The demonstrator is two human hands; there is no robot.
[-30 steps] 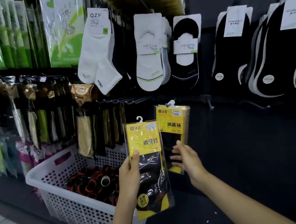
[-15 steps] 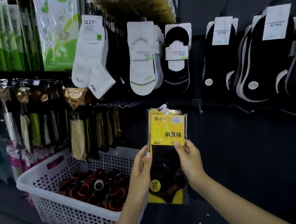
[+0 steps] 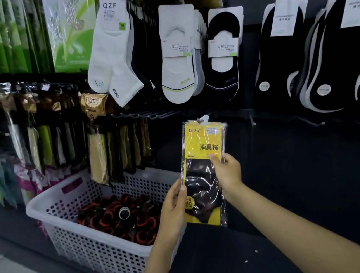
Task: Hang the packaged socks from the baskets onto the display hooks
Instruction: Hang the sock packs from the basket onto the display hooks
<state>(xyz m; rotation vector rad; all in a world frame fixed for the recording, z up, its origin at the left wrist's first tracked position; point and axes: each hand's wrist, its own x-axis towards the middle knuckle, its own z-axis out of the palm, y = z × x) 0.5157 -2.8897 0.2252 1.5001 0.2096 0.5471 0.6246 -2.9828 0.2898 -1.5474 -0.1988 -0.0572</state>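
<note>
- The packs [image 3: 204,172], yellow card on top and dark socks below inside clear plastic, are held upright in the air in front of the dark wall [image 3: 296,189]. They are just right of the basket [image 3: 52,199].
- At the top edge more than one plastic border shows, so probably two packs lie one on the other. The exact count cannot be told.
- The left hand [image 3: 172,208] pinches the left edge low down, with the thumb on the front and the fingers behind.
- The right hand [image 3: 227,176] grips the right edge higher up. Its thumb presses the yellow card and its fingers curl around the back.
- This grip on both sides probably keeps the packs aligned, so that the white tab [image 3: 204,119] stays on top and free.
- The tab points up toward a row of bare hooks [image 3: 162,114] just above and to the left. The packs do not hang on any hook yet.
- Above the hooks hang white socks [image 3: 111,60] and other white and black pairs.
- The basket stands on the floor against the display and holds dark rolled socks [image 3: 125,214] with orange rims.
</note>
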